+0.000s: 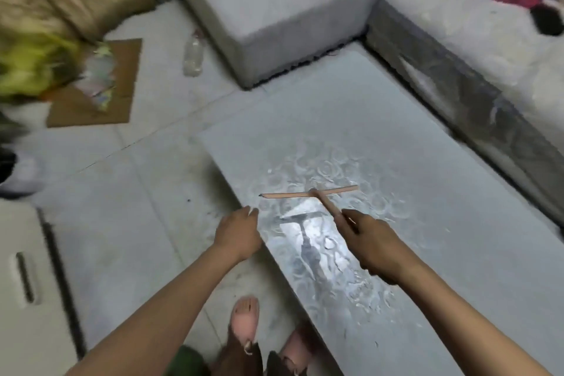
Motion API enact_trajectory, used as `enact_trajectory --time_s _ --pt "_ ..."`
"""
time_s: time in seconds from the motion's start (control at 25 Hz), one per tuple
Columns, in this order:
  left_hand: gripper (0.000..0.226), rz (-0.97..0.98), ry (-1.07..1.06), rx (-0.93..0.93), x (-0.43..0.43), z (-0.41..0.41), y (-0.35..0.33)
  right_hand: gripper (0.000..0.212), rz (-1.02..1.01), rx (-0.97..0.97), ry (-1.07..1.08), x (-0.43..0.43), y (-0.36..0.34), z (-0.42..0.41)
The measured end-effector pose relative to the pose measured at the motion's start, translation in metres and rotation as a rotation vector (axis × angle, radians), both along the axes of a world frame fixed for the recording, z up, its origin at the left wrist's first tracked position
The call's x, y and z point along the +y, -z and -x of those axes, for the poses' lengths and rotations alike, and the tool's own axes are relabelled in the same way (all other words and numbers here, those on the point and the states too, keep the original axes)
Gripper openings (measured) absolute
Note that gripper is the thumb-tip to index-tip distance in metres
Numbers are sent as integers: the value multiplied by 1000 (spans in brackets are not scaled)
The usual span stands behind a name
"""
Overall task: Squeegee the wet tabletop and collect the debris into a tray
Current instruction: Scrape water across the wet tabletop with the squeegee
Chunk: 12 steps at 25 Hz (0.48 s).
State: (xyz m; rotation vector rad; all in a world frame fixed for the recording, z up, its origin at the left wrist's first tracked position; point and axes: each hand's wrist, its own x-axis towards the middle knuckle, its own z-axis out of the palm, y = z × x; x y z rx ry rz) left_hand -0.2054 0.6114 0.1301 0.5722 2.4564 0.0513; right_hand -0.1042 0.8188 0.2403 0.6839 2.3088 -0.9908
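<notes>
The tabletop (396, 137) was smooth, glossy and wet, and it mirrored light over a faint swirl pattern. The squeegee (293, 195) looked like matt pink plastic. The floor (122, 207) tiles were smooth and dully shiny. The sofa (274, 24) was matt grey cloth, the cardboard (128, 70) matt brown, the bottle (193, 55) clear plastic.

Right hand (376, 249) grips squeegee (305, 193), tabletop (381, 119) — wet

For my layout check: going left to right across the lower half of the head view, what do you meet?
White slotted box → left hand → squeegee blade → right hand, gripping the squeegee handle.
</notes>
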Motion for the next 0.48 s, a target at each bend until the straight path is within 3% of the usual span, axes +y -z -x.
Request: enact_trajectory --time_s 0.36,0.48 --pt "49 -18 -527 79 -221 -24 -10 15 42 82 -571 -194 -13 89" --pt "52 -76 -758 54 -298 -47 -6 23 21 100 -737 -270 -7 104"
